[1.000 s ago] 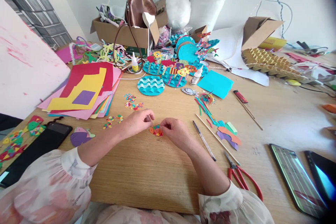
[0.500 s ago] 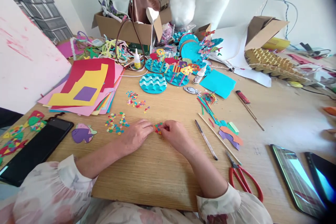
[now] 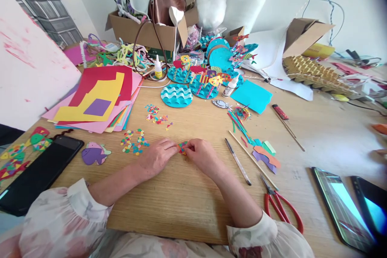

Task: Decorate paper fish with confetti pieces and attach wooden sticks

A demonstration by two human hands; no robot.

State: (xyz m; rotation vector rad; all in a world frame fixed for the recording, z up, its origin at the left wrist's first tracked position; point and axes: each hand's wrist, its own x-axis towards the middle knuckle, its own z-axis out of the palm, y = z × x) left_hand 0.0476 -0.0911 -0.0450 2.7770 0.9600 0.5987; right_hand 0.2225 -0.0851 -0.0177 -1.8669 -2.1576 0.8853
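Red-and-green paper fish, mostly hidden, seems part-decorated: right hand pinching it, left hand touching, grip unclear; paper dots lie loose at nine o'clock.

Two bottles — one pen
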